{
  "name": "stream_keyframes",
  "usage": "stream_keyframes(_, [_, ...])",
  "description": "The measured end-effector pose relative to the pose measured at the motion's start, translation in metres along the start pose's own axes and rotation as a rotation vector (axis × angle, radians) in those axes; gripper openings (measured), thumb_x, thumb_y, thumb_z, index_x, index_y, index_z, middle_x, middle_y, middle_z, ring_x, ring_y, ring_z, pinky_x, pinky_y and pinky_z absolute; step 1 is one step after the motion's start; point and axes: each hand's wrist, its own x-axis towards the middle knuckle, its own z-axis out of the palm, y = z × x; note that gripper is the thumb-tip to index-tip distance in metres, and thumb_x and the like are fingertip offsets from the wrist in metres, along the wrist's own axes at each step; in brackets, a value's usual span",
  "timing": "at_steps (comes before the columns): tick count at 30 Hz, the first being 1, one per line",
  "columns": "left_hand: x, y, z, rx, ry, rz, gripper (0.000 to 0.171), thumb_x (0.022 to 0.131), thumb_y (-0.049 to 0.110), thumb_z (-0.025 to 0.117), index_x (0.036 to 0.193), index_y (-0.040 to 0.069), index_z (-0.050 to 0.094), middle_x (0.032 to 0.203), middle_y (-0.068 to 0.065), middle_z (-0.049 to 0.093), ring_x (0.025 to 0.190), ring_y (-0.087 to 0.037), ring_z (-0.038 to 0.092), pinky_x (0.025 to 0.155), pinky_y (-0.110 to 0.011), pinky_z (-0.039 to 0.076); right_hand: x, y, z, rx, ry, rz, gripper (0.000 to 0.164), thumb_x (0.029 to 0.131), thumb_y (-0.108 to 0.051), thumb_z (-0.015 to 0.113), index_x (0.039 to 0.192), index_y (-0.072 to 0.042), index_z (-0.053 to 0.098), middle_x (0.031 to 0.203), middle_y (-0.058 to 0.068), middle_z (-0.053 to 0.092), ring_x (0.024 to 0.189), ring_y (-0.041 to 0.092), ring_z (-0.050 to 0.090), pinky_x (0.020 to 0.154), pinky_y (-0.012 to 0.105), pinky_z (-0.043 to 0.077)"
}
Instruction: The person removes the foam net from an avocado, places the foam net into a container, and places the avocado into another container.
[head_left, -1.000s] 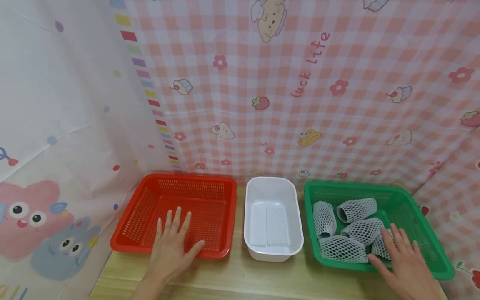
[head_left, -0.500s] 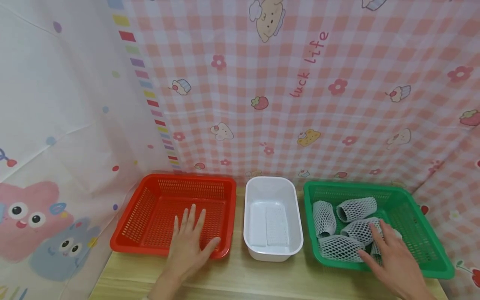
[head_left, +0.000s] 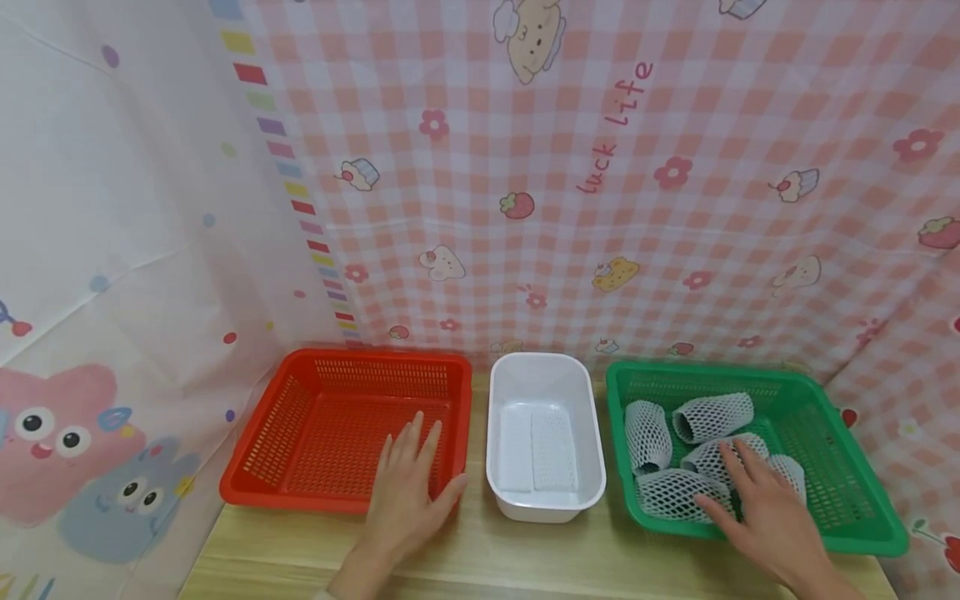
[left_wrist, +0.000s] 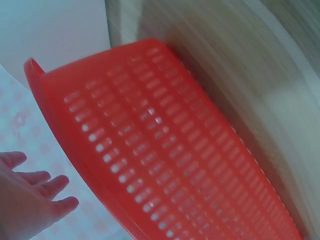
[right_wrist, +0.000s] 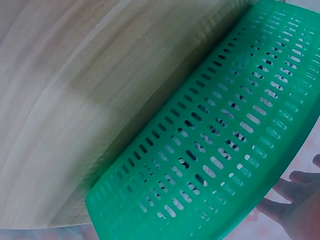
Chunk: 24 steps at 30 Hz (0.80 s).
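Observation:
My left hand [head_left: 405,500] hovers over the near right corner of the red basket [head_left: 258,442], fingers spread and holding nothing. In the left wrist view its fingertips show above the rim of that slotted basket. Over the front of the green basket [head_left: 847,467] is my right hand [head_left: 776,521], its fingers extended above several white foam net sleeves. One foam net sleeve [head_left: 682,495] lies beside its thumb, another foam net sleeve [head_left: 714,418] farther back. The hand partly covers the sleeves beneath; whether it touches them I cannot tell.
Between the two baskets stands a white plastic tub [head_left: 517,442] with a flat, pale textured piece on its bottom. All three containers sit on a wooden table [head_left: 525,558]. A pink checked cloth [head_left: 480,208] hangs behind, and a white printed cloth [head_left: 150,292] on the left.
My left hand has moved right across the front of the red basket. My right hand has shifted left over the foam net sleeves, uncovering one at its right. The containers stay put.

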Motion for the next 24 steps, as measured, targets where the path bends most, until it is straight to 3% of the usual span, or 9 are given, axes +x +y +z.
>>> stream_keyframes(9, [0.000,0.018,0.008,-0.078,-0.022,-0.034,0.075,0.095,0.050,0.070,0.153,0.006,0.052,0.165,-0.021,0.035,0.142,-0.047,0.043,0.116,-0.065,0.033,0.007,-0.007,0.005,0.049,0.040,-0.078,0.081,0.088,-0.043,0.082,0.145,0.008,0.055,0.147,0.032,0.051,0.128,0.055,0.051,0.097,0.070,0.041])
stream_keyframes(15, [0.001,0.027,0.011,-0.119,-0.056,-0.077,0.070,0.096,0.046,0.070,0.151,0.006,0.054,0.164,-0.019,0.037,0.144,-0.045,0.042,0.117,-0.064,0.032,0.012,-0.012,0.008,0.105,-0.024,-0.081,0.077,0.090,-0.040,0.081,0.143,0.010,0.055,0.148,0.033,0.050,0.128,0.056,0.051,0.095,0.073,0.042])
stream_keyframes(20, [0.001,0.031,0.014,-0.159,-0.041,-0.060,0.058,0.096,0.038,0.072,0.142,0.004,0.062,0.156,-0.020,0.049,0.139,-0.046,0.047,0.115,-0.064,0.035,0.016,-0.018,0.009,0.168,-0.096,-0.051,0.076,0.094,-0.039,0.078,0.146,0.010,0.052,0.150,0.037,0.047,0.128,0.061,0.050,0.096,0.074,0.043])
stream_keyframes(24, [0.001,0.035,0.018,-0.163,-0.044,-0.052,0.053,0.097,0.037,0.072,0.139,0.004,0.065,0.149,-0.020,0.056,0.136,-0.045,0.050,0.114,-0.062,0.036,0.018,-0.021,0.010,0.170,-0.101,-0.066,0.075,0.094,-0.038,0.079,0.145,0.010,0.053,0.147,0.036,0.050,0.125,0.060,0.053,0.095,0.072,0.045])
